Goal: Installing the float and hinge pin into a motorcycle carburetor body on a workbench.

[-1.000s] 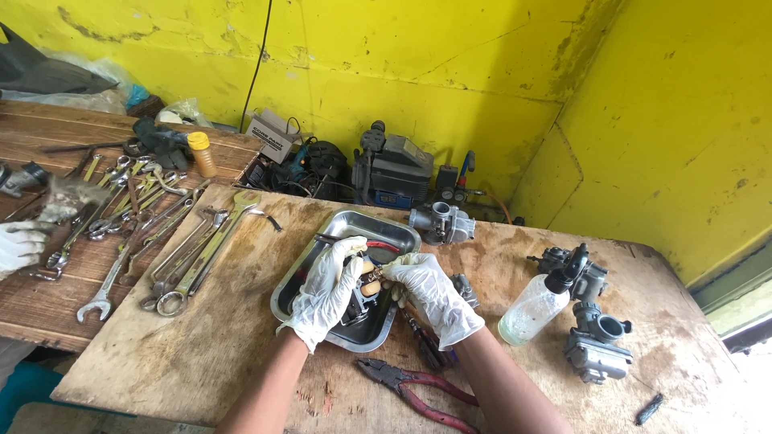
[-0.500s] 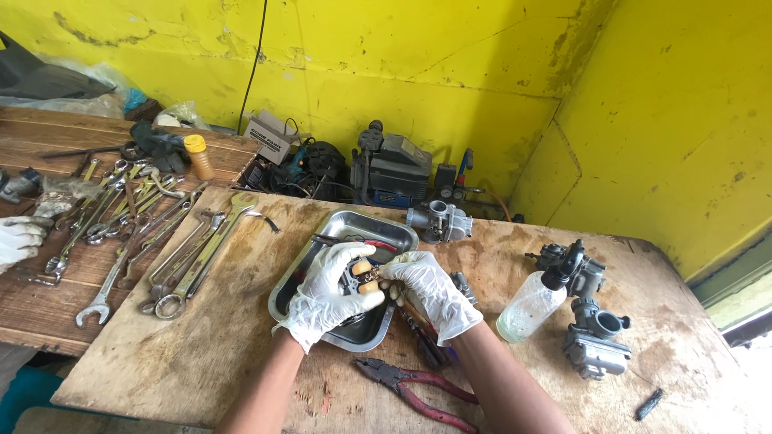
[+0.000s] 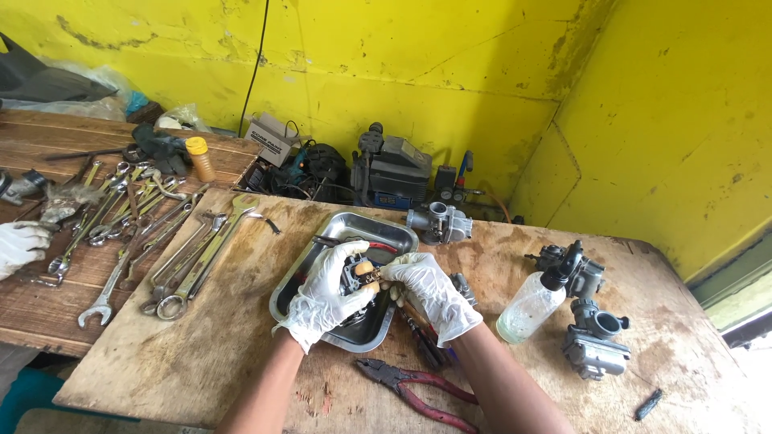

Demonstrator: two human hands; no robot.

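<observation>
Both hands gloved in white, working over a metal tray (image 3: 299, 277) on the plywood worktop (image 3: 201, 354). Left hand (image 3: 326, 293) has its grip clamped on a small dark carburetor part (image 3: 354, 281), held just above the tray's middle. Right hand (image 3: 430, 291) meets it from the right, fingers pinched together on the brass-coloured end of that same part; exact contact point partly hidden by the gloves. Part sits between the two grips, touching both.

Behind the grips, at the tray's far side, a red-handled tool (image 3: 362, 243) lies across the tray. Below the right grip, near the wrist, red-handled pliers (image 3: 410, 384) lie flat on the worktop. A dark screwdriver-like tool (image 3: 420, 337) lies just under the right hand, mostly covered. Beyond the grips, past the tray's far corner, a grey carburetor (image 3: 440, 223) stands. Well to the right of the right grip: clear spray bottle (image 3: 531, 305) with black head, two more carburetors (image 3: 593, 341) beside it. Left of the left grip, a spread of spanners (image 3: 189, 257) runs across the worktop edge onto the wooden bench (image 3: 40, 321). Orange-capped bottle (image 3: 199, 158) farther back on that bench. Another person's gloved hand (image 3: 20, 245) rests at the far left edge, apart from the wearer's own.
</observation>
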